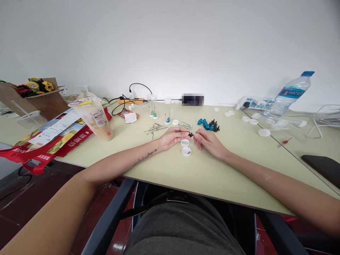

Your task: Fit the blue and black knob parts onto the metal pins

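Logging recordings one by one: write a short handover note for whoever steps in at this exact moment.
Left hand and right hand together pinch one small black screw-like part above the pale green table.
Two round white plastic caps lie just below the fingers.
Pile of teal and black small parts waits behind the hands; clear plastic tubes stand further back.
Done: a few tubes hold coloured parts.
Left: the pile.
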`<state>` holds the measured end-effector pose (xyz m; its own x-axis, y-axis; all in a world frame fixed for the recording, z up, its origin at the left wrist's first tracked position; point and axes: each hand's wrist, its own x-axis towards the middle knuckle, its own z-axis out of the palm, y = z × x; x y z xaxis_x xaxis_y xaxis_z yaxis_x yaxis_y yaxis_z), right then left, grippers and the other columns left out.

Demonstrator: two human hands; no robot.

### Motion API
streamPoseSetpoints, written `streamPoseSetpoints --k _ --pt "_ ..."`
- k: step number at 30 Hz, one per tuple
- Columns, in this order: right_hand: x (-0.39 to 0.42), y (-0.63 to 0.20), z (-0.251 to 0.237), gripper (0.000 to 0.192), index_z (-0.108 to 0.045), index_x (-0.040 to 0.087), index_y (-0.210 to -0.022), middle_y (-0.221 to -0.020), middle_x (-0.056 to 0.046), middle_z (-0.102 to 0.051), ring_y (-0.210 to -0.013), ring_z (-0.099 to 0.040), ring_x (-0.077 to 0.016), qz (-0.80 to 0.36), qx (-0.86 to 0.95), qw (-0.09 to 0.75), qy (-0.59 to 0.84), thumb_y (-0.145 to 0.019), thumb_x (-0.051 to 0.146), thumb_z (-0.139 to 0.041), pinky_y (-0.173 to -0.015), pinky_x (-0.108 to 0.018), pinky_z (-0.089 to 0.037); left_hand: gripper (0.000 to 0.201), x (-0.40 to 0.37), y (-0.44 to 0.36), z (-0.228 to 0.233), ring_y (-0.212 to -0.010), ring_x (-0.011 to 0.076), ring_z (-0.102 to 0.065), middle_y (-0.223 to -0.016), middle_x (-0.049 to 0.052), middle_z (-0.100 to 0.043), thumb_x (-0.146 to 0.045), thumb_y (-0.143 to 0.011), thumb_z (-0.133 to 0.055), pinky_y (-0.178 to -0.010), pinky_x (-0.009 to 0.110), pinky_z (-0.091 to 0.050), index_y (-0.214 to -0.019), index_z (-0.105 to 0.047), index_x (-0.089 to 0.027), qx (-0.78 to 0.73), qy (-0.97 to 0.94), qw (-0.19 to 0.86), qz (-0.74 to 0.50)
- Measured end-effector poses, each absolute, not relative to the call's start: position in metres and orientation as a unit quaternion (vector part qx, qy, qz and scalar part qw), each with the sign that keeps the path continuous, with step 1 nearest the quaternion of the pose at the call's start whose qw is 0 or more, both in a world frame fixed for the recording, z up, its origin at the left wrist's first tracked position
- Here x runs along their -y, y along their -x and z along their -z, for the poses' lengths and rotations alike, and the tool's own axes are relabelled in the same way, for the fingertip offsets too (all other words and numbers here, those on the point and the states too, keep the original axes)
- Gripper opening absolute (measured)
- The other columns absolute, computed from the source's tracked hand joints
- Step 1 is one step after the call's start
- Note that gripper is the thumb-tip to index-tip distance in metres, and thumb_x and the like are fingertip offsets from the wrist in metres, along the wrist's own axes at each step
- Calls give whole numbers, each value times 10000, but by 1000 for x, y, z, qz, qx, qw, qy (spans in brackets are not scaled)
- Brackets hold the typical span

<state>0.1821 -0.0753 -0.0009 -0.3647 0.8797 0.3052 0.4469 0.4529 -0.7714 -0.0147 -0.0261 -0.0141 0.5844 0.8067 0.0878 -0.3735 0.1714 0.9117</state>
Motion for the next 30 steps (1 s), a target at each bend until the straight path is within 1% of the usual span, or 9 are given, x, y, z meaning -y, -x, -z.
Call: streamPoseSetpoints --k 4,6,11,17,20,23,26,28,30 --pt "75 -182 1 240 -479 230 -886 -888 -3 -565 -487 -522 -98 -294 761 395 422 -831 455 -542 -510 -285 -426 186 25 15 15 -764 118 -658 -811 36 -665 -128 -652 -741 -838 261 -489 -821 -670 -95 -218 -498 735 -407" --pt "75 -182 2 211 -477 233 -890 -915 -6 -548 -486 -519 -94 -289 762 397 422 -832 424 -544 -517 -293 -433 188 25 15 14 -756 117 -659 -803 34 -664 -128 -653 -741 -824 250 -494 -823 -670 -92 -221 -499 734 -405" --pt "76 -182 1 176 -477 235 -897 -862 -1 -549 -494 -519 -110 -274 766 396 425 -845 397 -523 -511 -295 -411 165 25 15 12 -765 127 -663 -791 36 -664 -144 -677 -726 -835 259 -499 -822 -666 -90 -215 -499 742 -393" --pt "77 -181 -1 210 -484 233 -910 -889 -7 -543 -495 -519 -108 -270 762 404 428 -844 427 -530 -504 -289 -410 194 25 15 14 -790 134 -664 -825 41 -671 -143 -670 -731 -892 300 -483 -843 -659 -93 -211 -503 737 -399" --pt "78 -182 -2 239 -504 213 -835 -749 7 -564 -501 -528 -120 -266 770 389 430 -879 446 -472 -543 -289 -410 223 26 15 15 -797 141 -668 -843 41 -673 -144 -660 -739 -897 313 -480 -858 -651 -95 -210 -509 731 -402" --pt "78 -182 -2 349 -506 197 -724 -621 12 -560 -510 -532 -127 -272 780 371 424 -919 459 -382 -587 -289 -411 228 28 15 14 -815 163 -673 -834 39 -670 -152 -654 -744 -892 319 -483 -850 -643 -91 -211 -513 731 -397" --pt "77 -183 -2 390 -502 193 -689 -640 2 -577 -516 -533 -126 -285 782 364 419 -929 461 -351 -578 -286 -410 225 28 15 14 -832 181 -675 -817 38 -668 -152 -650 -747 -866 300 -492 -836 -639 -88 -212 -512 736 -390" --pt "77 -183 -1 323 -511 199 -737 -672 7 -573 -510 -530 -122 -281 780 369 420 -912 449 -404 -562 -286 -410 219 27 15 14 -815 168 -675 -817 36 -669 -147 -652 -743 -856 290 -496 -836 -639 -89 -212 -509 736 -393" --pt "76 -182 0 218 -507 214 -830 -771 9 -577 -495 -521 -111 -281 770 388 421 -870 428 -499 -534 -285 -413 214 26 16 15 -786 146 -673 -812 33 -669 -139 -657 -738 -856 286 -496 -841 -640 -91 -215 -507 734 -398"
